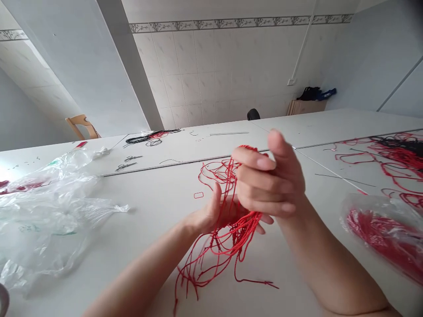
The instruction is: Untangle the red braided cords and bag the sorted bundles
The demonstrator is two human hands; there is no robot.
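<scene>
A bundle of thin red cords point(243, 233) hangs in loops in front of me above the table. My right hand point(267, 180) is closed, its fingers curled round the upper part of the cords, thumb raised. Lower and to the left, my left hand point(211, 215) is open, thumb up and fingers stretched out behind the cords, which touch its palm. Part of that palm is hidden by the cords. Loose ends trail down over the white table point(152, 255), one with a small knot near its tip. More red loops lie just beyond my hands.
At left lie crumpled clear plastic bags point(56, 215), with two pairs of scissors point(127, 165) beyond. Black and red cords point(148, 137) sit farther back. To the right are a plastic bag of red cords point(383, 233) and a red-black cord pile point(403, 154).
</scene>
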